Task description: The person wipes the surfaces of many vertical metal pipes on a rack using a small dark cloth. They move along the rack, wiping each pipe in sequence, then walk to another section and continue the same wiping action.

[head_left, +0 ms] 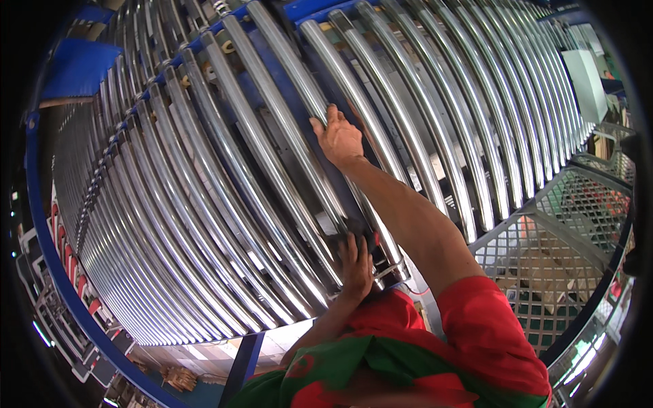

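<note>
A wide conveyor of shiny steel rollers (204, 224) fills the view, curving between blue side rails (42, 231). My right hand (339, 139) reaches far up the bed, its fingers curled over one steel roller (299, 81) beside a gap where the dark blue frame shows. Closer to my body, my left hand (355, 262) lies against the near ends of the rollers with its fingers spread upward and nothing held in it. A small metal bracket (389, 270) sits just right of that hand. Both sleeves are red.
A grey wire mesh guard (564, 231) stands to the right of the conveyor. A white box-shaped unit (586, 81) is at the far upper right. Red-and-white parts (64, 251) line the outer left rail. Pale floor (204, 350) shows below the conveyor.
</note>
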### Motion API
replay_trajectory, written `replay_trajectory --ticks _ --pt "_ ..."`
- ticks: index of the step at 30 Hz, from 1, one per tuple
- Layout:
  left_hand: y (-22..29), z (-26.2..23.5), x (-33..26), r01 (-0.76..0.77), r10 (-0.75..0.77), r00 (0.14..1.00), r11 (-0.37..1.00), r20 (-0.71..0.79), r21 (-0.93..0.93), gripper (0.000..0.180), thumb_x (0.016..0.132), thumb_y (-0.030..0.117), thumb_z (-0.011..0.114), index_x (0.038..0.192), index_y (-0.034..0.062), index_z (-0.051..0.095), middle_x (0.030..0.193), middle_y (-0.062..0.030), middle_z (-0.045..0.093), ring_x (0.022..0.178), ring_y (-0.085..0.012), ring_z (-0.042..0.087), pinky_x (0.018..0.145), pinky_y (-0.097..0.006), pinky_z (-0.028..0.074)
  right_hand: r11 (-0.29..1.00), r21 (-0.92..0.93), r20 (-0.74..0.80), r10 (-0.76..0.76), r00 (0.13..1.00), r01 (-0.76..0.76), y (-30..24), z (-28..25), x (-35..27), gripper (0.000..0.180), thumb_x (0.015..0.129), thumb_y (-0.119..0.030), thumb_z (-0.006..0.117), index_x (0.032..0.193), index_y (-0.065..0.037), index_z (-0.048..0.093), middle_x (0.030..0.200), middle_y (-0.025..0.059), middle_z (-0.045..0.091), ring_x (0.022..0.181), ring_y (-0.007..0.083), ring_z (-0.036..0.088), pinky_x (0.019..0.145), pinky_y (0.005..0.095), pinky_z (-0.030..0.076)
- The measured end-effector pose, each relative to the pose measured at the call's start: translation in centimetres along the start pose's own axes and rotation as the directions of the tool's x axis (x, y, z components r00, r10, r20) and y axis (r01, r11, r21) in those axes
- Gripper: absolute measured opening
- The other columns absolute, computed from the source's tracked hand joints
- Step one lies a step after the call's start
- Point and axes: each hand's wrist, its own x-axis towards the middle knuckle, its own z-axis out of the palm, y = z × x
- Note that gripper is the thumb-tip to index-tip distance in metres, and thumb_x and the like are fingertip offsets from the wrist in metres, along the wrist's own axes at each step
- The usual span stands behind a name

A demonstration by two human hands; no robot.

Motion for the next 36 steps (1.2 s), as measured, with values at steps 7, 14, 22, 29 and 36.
replay_trajectory --ticks 7,14,22,29,36 --pt "-6.2 -8.1 20.8 -0.043 -0.019 0.860 0.993 -0.510 -0.110 0.064 0.106 0.022 0.054 0.158 -0.0041 0.028 0.164 -0.0370 0.016 0.151 -0.0551 0.021 0.124 -0.058 0.019 0.999 0.024 0.038 0.033 0.999 -0.033 -0.3 -0.3 0.0 0.071 0.106 -0.054 0.046 0.146 0.004 0.043 0.126 0.0255 0.064 0.107 0.0439 0.068 0.089 0.0515 0.058" --pt "-16.5 -23.2 49.7 -0.235 0.237 0.695 0.967 -0.679 0.096 0.057 0.103 0.023 0.055 0.150 -0.0071 0.044 0.159 -0.0407 0.026 0.145 -0.0588 0.030 0.124 -0.057 0.023 0.999 -0.024 0.024 0.031 0.999 -0.031 -0.3 0.4 0.1 0.069 0.106 -0.052 0.047 0.144 0.006 0.044 0.125 0.0246 0.065 0.104 0.0432 0.069 0.087 0.0495 0.059" --pt "-11.6 -16.1 36.4 -0.117 0.180 0.683 0.984 -0.708 0.137 0.057 0.102 0.014 0.052 0.152 -0.0081 0.037 0.158 -0.0391 0.029 0.146 -0.0531 0.034 0.122 -0.051 0.032 0.996 -0.093 -0.048 0.015 0.999 -0.019 -0.4 0.7 0.2 0.067 0.104 -0.050 0.052 0.143 0.004 0.047 0.127 0.0263 0.065 0.109 0.0452 0.067 0.091 0.0516 0.056" --pt "-6.3 -5.4 0.5 -0.133 0.025 0.987 0.674 -0.158 -0.726 0.049 0.096 -0.003 0.056 0.145 0.0004 0.054 0.157 -0.0279 0.040 0.145 -0.0480 0.040 0.117 -0.047 0.040 0.983 -0.185 -0.125 -0.008 0.992 -0.015 -0.2 1.7 0.3 0.067 0.105 -0.055 0.048 0.143 0.001 0.048 0.129 0.0271 0.065 0.110 0.0478 0.066 0.095 0.0535 0.053" --pt "-15.1 -10.9 -4.8 0.102 -0.165 0.850 0.983 -0.501 -0.151 0.045 0.095 0.000 0.061 0.140 -0.0045 0.058 0.158 -0.0302 0.037 0.140 -0.0558 0.042 0.118 -0.056 0.038 0.976 -0.217 -0.089 -0.007 0.996 -0.012 -0.6 1.4 0.2 0.067 0.106 -0.052 0.047 0.144 0.002 0.044 0.131 0.0293 0.063 0.113 0.0487 0.065 0.095 0.0550 0.054"
